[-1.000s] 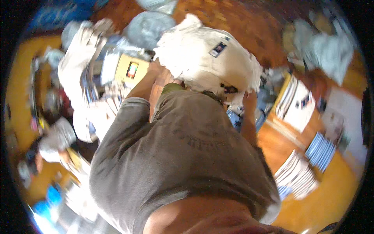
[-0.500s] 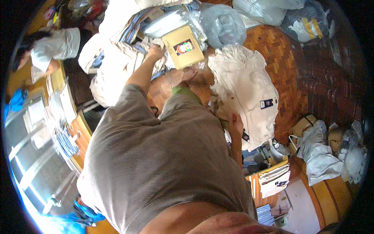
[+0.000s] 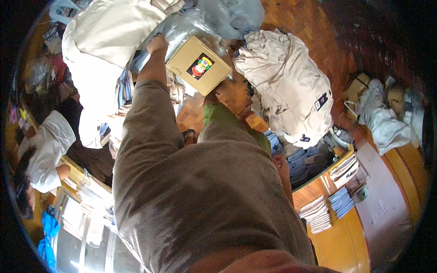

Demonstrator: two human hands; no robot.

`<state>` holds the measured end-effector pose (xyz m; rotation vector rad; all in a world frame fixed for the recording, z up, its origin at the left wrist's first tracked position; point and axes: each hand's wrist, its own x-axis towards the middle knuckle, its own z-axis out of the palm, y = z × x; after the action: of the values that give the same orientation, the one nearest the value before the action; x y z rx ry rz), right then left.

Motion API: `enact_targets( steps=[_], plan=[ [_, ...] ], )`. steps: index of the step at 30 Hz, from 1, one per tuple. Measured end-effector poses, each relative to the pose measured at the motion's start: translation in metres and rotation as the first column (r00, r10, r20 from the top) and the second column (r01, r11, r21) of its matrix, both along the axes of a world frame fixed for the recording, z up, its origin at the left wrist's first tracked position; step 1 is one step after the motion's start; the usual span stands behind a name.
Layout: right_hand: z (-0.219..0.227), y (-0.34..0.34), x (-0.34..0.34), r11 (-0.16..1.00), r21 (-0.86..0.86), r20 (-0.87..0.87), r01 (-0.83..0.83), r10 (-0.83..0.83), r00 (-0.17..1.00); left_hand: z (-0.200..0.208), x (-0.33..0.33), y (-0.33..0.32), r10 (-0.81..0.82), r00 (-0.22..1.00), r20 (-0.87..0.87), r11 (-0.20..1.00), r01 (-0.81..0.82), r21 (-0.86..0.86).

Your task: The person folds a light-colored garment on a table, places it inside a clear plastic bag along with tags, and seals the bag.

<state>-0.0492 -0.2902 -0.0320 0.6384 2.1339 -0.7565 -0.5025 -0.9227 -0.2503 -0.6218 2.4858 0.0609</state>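
Observation:
My left hand (image 3: 157, 44) reaches forward, fingers curled, at the edge of the clear plastic packaging (image 3: 184, 23). What it grips there, if anything, is hidden. Just right of that hand lies a tan flat box (image 3: 199, 66) with a colourful cartoon picture on it. To its left rises a big heap of cream garments (image 3: 102, 50). My right hand (image 3: 281, 164) hangs low by my side, partly covered by my shirt, its fingers hard to make out. A pile of cream garments (image 3: 287, 82) with dark tags sits ahead of it, and folded blue garments (image 3: 298, 164) are close by.
A person in a white shirt (image 3: 48, 152) is at the left. Filled plastic bags (image 3: 236, 16) stand beyond the box, and white bags (image 3: 384, 118) lie at the right. Folded garments (image 3: 316, 214) rest on a wooden surface at lower right. Parquet floor (image 3: 291, 18) shows between the piles.
The view has turned. My left hand has left the cream garments beside the box and moved farther forward to the plastic packaging. My right hand has drawn back from the tagged cream pile.

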Motion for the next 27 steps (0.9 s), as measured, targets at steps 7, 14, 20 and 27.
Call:
enact_targets(
  steps=[7, 14, 20, 27],
  plan=[
    [0.024, -0.035, -0.054, 0.999, -0.040, -0.189, 0.034, -0.041, 0.981, 0.090, 0.090, 0.025, -0.163, 0.908, -0.386, 0.980, 0.193, 0.041],
    [0.118, -0.090, -0.162, 0.936, -0.340, -0.771, -0.095, -0.219, 0.598, 0.288, 0.174, 0.153, -0.181, 0.734, -0.654, 0.670, 0.579, 0.465],
    [0.168, -0.044, -0.066, 0.885, -0.434, -0.839, 0.171, -0.466, 0.282, 0.344, 0.231, 0.377, -0.459, 0.580, -0.673, -0.035, 0.745, 0.666],
    [0.221, 0.053, 0.130, 0.734, -0.443, -0.839, 0.515, -0.542, 0.050, 0.408, 0.357, 0.569, -0.721, 0.490, -0.490, -0.371, 0.325, 0.870]
  ],
)
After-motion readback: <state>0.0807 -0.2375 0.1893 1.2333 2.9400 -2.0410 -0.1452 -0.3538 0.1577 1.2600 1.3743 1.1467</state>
